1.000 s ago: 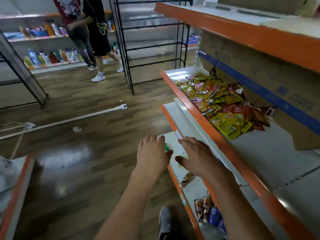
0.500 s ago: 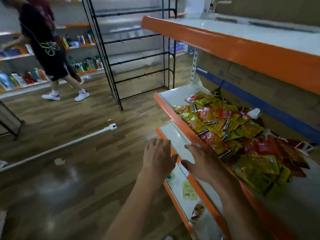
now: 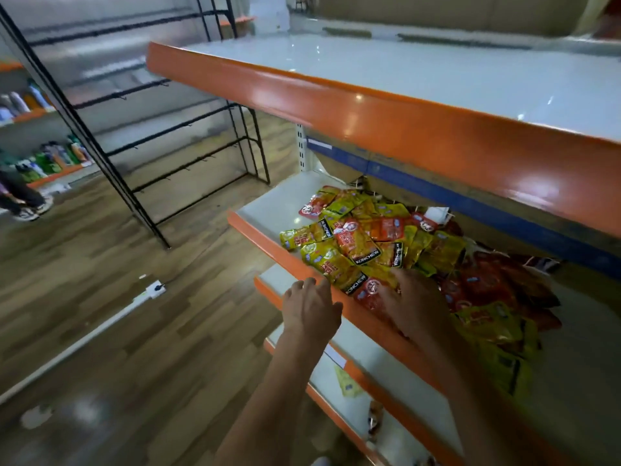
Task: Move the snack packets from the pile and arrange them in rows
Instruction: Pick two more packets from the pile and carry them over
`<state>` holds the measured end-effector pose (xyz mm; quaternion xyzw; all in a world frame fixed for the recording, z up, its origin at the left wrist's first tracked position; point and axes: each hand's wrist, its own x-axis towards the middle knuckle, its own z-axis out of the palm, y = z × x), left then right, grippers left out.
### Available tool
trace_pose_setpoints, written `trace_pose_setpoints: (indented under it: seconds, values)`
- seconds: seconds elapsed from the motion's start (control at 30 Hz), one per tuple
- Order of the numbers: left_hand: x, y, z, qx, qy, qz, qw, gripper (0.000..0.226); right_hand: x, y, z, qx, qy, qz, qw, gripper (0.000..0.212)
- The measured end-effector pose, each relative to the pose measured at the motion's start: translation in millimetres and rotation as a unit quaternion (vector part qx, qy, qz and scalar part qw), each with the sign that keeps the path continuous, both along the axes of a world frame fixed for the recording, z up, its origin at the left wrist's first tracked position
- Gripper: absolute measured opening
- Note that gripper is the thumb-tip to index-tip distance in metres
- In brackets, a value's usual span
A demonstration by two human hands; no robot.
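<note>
A pile of yellow and red snack packets (image 3: 379, 243) lies on the middle white shelf (image 3: 275, 206) with an orange front edge. My right hand (image 3: 416, 304) lies flat over the near edge of the pile, fingers spread on a red packet (image 3: 371, 290). My left hand (image 3: 311, 309) hovers just in front of the shelf's orange edge, fingers relaxed, holding nothing. More red and yellow packets (image 3: 487, 317) spread to the right of my right hand.
An orange-edged upper shelf (image 3: 403, 116) overhangs the pile. Lower shelves (image 3: 396, 395) hold a stray yellow packet (image 3: 347, 381). A black wire rack (image 3: 188, 156) stands on the wooden floor to the left; a person's legs (image 3: 23, 196) are at far left.
Both hands rose from the lower shelf to the middle shelf; the right hand now lies on the packets. The view tilted up and closer to the pile.
</note>
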<state>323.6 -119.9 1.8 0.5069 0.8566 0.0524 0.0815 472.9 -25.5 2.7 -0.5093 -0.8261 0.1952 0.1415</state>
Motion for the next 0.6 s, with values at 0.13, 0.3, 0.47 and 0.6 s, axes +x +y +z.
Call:
trace_pose_setpoints:
  seconds: [0.13,0.3,0.47,0.6]
  values:
    - [-21.1,33.8,-11.8,0.021,-0.009,-0.041,0.999,0.036,-14.6,25.9,-0.8,-0.02,-0.025,-0.033,0.999,0.044]
    - [-40.2,71.6,-23.8,0.058,-0.029,-0.111,0.992,0.056,-33.7,40.8,-8.7,-0.005,-0.048,-0.086,0.995,0.045]
    - [-55.6,89.2,-25.7,0.011,-0.005,-0.137,0.99,0.064,-42.9,38.8,-19.3,0.026,-0.086,-0.098,0.991,0.052]
    - [-64.0,94.9,-19.2,0.012,0.007,-0.133,0.991,0.058,-48.7,41.0,-25.1,0.006,-0.058,-0.133,0.989,0.048]
